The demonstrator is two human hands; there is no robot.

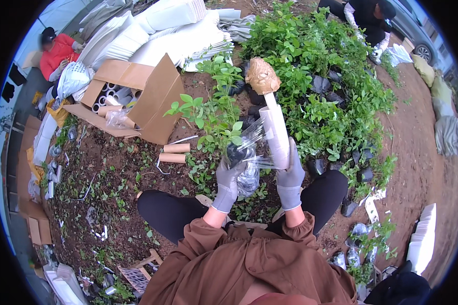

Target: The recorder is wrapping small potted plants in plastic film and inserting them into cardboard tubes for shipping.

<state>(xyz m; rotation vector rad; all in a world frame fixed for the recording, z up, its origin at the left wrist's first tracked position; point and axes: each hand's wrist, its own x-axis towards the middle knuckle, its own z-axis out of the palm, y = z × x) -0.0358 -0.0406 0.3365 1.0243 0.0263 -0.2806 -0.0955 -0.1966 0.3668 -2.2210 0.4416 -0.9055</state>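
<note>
My left hand (227, 183), in a grey glove, is closed round the root bag (237, 154) of a leafy green seedling (211, 119). The bag is black and partly wrapped in clear film (248, 178), which bunches below it. My right hand (291, 178), gloved too, grips the near end of a roll of stretch film (276, 138). Out of the roll's far end sticks a pale handle with a lumpy, brown-wrapped knob (262, 76). Strands of film stretch taut between the roll and the root bag.
Ahead and left, an open cardboard box (160, 104) holds several film rolls; two bare cardboard tubes (174, 157) lie beside it. Bagged seedlings (315, 81) crowd the ahead-right ground. White foam sheets (178, 38) are stacked beyond. One person (58, 53) sits far left, another (369, 20) crouches far right.
</note>
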